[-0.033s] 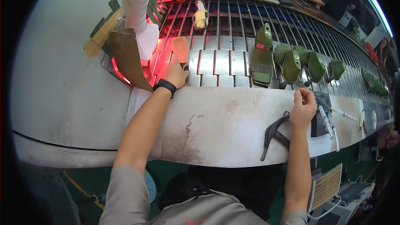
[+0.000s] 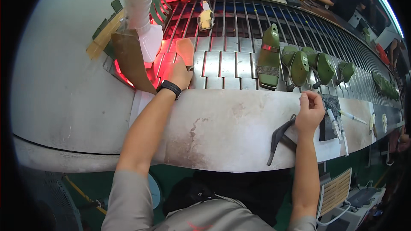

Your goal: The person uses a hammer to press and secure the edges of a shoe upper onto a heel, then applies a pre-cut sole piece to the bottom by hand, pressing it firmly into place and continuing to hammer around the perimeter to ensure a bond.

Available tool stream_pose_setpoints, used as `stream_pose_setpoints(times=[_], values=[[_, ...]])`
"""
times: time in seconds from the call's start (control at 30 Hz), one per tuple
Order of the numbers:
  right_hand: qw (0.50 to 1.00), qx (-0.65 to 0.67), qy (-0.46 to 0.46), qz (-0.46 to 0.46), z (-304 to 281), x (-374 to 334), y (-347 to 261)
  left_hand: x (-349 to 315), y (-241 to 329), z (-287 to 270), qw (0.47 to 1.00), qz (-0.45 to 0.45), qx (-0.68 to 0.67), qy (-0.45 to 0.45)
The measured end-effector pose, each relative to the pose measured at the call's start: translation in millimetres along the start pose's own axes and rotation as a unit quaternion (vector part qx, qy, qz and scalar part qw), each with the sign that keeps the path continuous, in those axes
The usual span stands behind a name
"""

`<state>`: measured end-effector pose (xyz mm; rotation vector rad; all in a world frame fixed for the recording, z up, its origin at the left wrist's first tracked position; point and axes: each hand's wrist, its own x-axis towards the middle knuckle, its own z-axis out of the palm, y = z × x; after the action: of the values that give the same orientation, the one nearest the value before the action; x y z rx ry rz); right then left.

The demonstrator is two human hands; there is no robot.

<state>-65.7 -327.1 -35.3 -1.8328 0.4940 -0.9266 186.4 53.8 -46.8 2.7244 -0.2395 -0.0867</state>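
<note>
My left hand (image 2: 180, 76), with a black band on its wrist, is at the near edge of the slatted metal conveyor under red light. Its fingers are closed at the lower end of a tan sole-shaped piece (image 2: 185, 50); the fingertips are partly hidden. My right hand (image 2: 310, 113) hovers over the work surface's far edge, thumb and fingers pinched; whatever they hold is too small to make out. A dark hammer (image 2: 280, 139) lies beside my right wrist, its handle partly under the forearm. Close to that hand are syringes (image 2: 334, 124) on a dark pad (image 2: 328, 130).
Green shoes on lasts (image 2: 269, 60) stand along the conveyor (image 2: 231, 66). Further back lies a clear shoe-shaped form (image 2: 206, 17) with yellow inside. A white hose nozzle (image 2: 150, 45) and brown flap (image 2: 130, 57) hang at left. Other people work across the conveyor.
My right hand has shifted very slightly left. The left hand and the tan piece look almost the same.
</note>
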Motion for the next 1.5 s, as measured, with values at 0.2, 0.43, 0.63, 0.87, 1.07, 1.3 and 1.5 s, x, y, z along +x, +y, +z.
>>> stream_pose_setpoints(times=[0.2, 0.43, 0.63, 0.87, 1.07, 1.3, 1.5], values=[[0.957, 0.113, -0.264, -0.048, 63, -33, -84, -60, 107, -10, 0.952, 0.162, -0.217, 0.140], [0.881, 0.284, -0.275, 0.259, 77, -14, -60, -85, 167, -17, 0.901, 0.215, -0.371, -0.064], [0.866, 0.284, -0.279, 0.302, 76, -27, -63, 153, 114, 51, 0.970, 0.078, -0.095, 0.208], [0.922, 0.164, -0.289, 0.196, 66, -34, -61, 319, 102, 66, 0.958, -0.138, -0.086, 0.235], [0.901, 0.179, -0.332, 0.213, 70, -29, -66, 330, 69, 65, 0.975, -0.070, -0.003, 0.210], [0.921, 0.204, -0.305, 0.128, 83, -33, -47, 236, 54, 47, 0.973, 0.035, -0.069, 0.217], [0.930, 0.212, -0.276, 0.115, 89, -41, -40, 79, 41, 27, 0.938, 0.075, -0.248, 0.229]])
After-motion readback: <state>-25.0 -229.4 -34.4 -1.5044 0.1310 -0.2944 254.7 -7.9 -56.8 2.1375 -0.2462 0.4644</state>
